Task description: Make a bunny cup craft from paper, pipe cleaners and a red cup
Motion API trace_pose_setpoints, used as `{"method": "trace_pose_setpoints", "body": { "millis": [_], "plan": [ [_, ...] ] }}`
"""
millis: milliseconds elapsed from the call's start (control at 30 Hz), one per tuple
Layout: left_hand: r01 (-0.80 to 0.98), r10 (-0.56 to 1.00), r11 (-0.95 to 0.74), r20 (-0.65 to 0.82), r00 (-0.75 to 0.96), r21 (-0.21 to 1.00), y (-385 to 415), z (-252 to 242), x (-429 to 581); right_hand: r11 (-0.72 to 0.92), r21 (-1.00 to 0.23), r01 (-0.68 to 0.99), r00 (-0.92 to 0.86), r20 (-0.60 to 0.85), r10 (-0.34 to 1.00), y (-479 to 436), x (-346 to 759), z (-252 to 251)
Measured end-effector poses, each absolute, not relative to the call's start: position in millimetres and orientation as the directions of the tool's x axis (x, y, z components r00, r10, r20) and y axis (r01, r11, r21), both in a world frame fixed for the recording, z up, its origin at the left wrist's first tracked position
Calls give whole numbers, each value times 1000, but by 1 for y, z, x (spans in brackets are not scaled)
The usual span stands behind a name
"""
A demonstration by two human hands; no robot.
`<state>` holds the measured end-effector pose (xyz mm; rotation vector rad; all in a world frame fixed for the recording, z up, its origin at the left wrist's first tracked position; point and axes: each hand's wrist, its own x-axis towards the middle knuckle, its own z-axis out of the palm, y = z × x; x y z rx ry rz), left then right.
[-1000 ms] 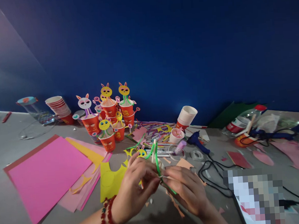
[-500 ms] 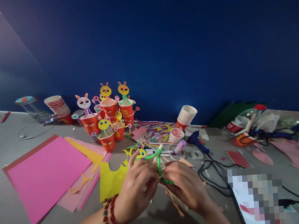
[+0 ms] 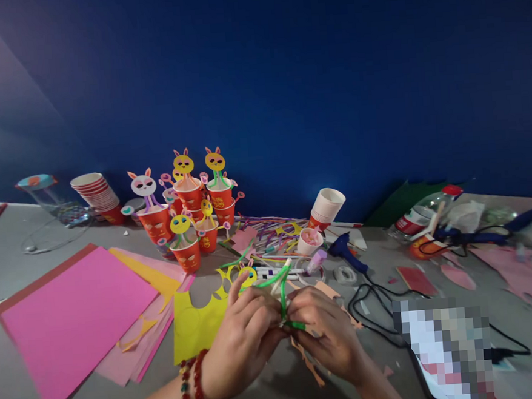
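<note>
My left hand (image 3: 247, 328) and my right hand (image 3: 323, 332) meet at the front centre of the table, fingers closed on a bent green straw (image 3: 282, 295) with pale tips. One strip of it rises between my hands and folds over to the left; a short end lies by my right fingertips. The exact pinch points are partly hidden. Just behind my left hand lies a yellow rabbit face (image 3: 247, 275) of paper. Beside my left wrist is a yellow sheet (image 3: 193, 326) with rounded cut-outs. Peach paper scraps (image 3: 312, 366) lie under my right hand.
Red cups with rabbit figures (image 3: 188, 256) stand at the back left. Pink sheets (image 3: 81, 322) lie left. Behind my hands are markers (image 3: 271, 276), loose straws (image 3: 273, 235) and a cup (image 3: 309, 240). A blue glue gun (image 3: 348, 253), its cord, a bottle (image 3: 424, 211) and a phone (image 3: 427, 364) are right.
The view has shifted slightly, so the table things sit a little further left. My hands stay together on the green straw, with only small finger movements.
</note>
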<state>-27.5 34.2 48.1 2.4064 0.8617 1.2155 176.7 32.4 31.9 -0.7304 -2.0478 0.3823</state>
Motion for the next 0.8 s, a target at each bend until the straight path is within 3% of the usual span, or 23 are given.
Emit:
{"method": "trace_pose_setpoints", "body": {
  "millis": [233,433,800],
  "plan": [
    [376,620,-785,631,467,493,36,44,-28,692,-643,328,-391,575,719,31,174,32],
    [392,608,-793,644,464,466,38,42,-28,618,-651,441,-302,540,785,29,176,28],
    [401,628,-777,637,447,485,37,40,-28,629,-647,430,-314,546,777,31,172,26]
  ]
}}
